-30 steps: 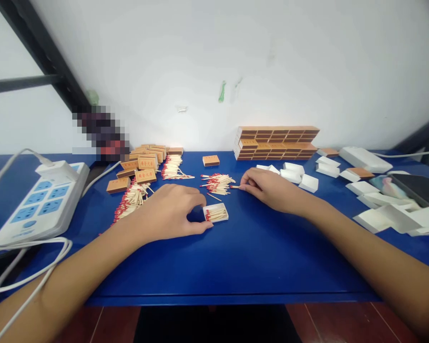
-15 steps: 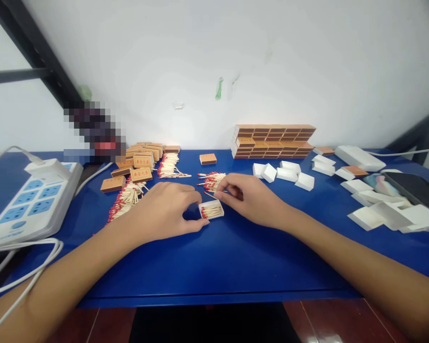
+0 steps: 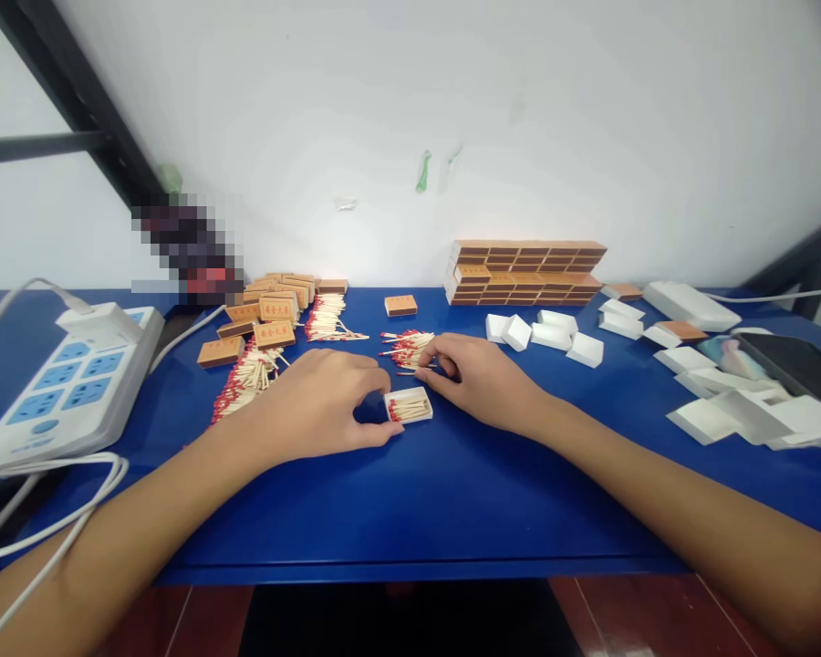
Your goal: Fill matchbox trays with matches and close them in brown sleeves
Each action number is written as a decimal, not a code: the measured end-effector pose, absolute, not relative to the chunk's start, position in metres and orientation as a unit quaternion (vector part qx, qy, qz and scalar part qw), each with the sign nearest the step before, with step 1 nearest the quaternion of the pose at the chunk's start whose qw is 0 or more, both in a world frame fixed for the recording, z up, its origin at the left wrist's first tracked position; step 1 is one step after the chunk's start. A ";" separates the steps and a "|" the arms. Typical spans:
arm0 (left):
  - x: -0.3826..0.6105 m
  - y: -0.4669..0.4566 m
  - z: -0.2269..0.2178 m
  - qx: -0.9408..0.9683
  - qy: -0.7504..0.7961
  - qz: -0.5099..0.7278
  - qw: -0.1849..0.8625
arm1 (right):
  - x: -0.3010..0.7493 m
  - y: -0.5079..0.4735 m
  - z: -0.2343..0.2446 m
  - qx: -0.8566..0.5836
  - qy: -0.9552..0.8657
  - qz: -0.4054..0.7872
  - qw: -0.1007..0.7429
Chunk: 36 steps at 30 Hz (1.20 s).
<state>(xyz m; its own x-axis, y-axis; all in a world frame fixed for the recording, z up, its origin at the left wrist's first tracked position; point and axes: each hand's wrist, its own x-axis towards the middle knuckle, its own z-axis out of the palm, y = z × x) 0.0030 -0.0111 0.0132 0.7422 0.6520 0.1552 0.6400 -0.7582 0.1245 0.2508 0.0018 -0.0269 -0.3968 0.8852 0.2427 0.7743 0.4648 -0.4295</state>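
A white inner matchbox tray [image 3: 420,417] lies in front of me, holding a layer of red-tipped matches [image 3: 407,406]. My left hand [image 3: 328,401] has its thumb and forefinger curled round the tray's left end. At the tray's upper right, my right hand [image 3: 469,374] pinches a match [image 3: 406,373], whose red head points left. Just beyond those fingertips is a small heap of matches [image 3: 407,347]. A single brown matchbox [image 3: 400,306] lies farther back.
Left are piled matchboxes [image 3: 274,310], larger match heaps [image 3: 247,376] and a power strip [image 3: 75,374] with cables. A matchbox stack [image 3: 526,274] stands against the wall. Right are white trays [image 3: 551,330], folded white card pieces [image 3: 759,415] and a dark phone [image 3: 794,360].
The right hand's match has come down from a slant above the tray's edge to lie nearly level by the heap. My left hand stays at the tray.
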 end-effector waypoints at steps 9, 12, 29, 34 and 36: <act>0.002 -0.010 0.012 0.933 0.348 0.085 0.032 | 0.251 0.003 -0.028 -0.498 -0.834 0.124 0.201; 0.003 -0.010 0.013 0.932 0.351 0.089 0.027 | 0.256 0.002 -0.025 -0.491 -0.839 0.126 0.197; 0.003 -0.011 0.014 0.932 0.351 0.081 0.032 | 0.272 0.011 -0.027 -0.505 -0.832 0.112 0.201; 0.003 -0.012 0.015 0.932 0.352 0.082 0.027 | 0.271 0.009 -0.023 -0.501 -0.839 0.117 0.177; 0.004 -0.012 0.015 0.933 0.351 0.083 0.025 | 0.269 0.007 -0.022 -0.498 -0.839 0.118 0.182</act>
<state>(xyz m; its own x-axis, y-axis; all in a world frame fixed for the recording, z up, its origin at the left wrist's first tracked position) 0.0035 -0.0116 0.0152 0.7406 0.6580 0.1361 0.6496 -0.7530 0.1053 0.2690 0.0072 -0.0217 -0.4366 0.8797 0.1885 0.7938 0.4753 -0.3793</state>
